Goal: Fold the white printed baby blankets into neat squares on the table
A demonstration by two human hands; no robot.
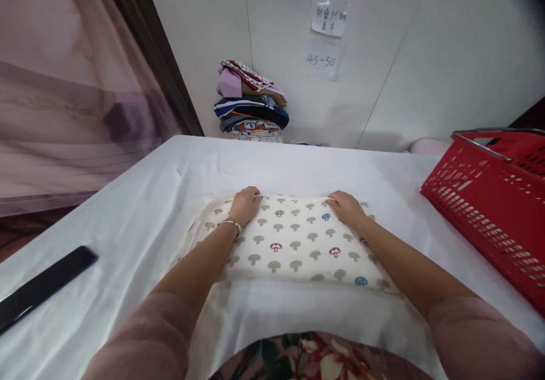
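Observation:
A folded white cloth (293, 238) printed with grey mushrooms and a few red, blue and green ones lies flat in front of me, its long side running left to right. At its far edge, left of the middle, my left hand (246, 205) pinches the fabric between thumb and fingers; a bracelet circles that wrist. My right hand (346, 207) grips the same far edge on the right side, fingers closed on it. Both forearms reach across the cloth and cover parts of its left and right ends.
The cloth lies on a white-covered table (128, 221). A black flat object (45, 283) rests at the left. At the right stands a red plastic basket (489, 198) with a metal handle. Beyond the far edge is a stack of folded fabrics (253, 101). A pinkish curtain (76, 96) hangs left.

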